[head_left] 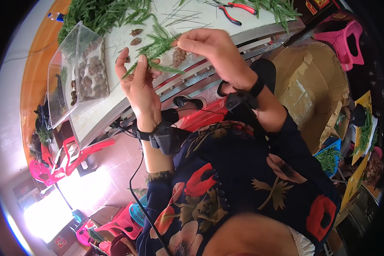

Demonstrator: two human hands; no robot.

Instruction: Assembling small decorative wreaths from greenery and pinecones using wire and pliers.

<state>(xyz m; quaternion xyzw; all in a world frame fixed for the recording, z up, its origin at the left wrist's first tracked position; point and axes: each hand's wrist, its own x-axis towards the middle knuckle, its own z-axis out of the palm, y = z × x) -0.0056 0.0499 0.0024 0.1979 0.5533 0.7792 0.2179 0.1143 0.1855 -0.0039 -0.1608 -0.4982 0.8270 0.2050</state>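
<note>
A green artificial pine sprig (pixel 158 47) is stretched between my two hands above the table's near edge. My left hand (pixel 140 81) is closed on its lower left part between thumb and fingers. At the sprig's right end, my right hand (pixel 211 46) pinches with thumb and forefinger. Just below those fingertips hangs a brown pine cone (pixel 179 56), slightly blurred; how it is attached is hidden. Two small pine cones lie on the table beyond my left hand, one of them a loose cone (pixel 135 41). Another cone is partly hidden behind my left fingers.
A clear plastic box (pixel 99 74) of pine cones stands at left on the white table (pixel 115 32). Green sprigs (pixel 100 17) are heaped behind it. Thin wires (pixel 181 19) and red-handled pliers (pixel 232 13) lie at the back. A large cardboard box (pixel 315 85) stands at right.
</note>
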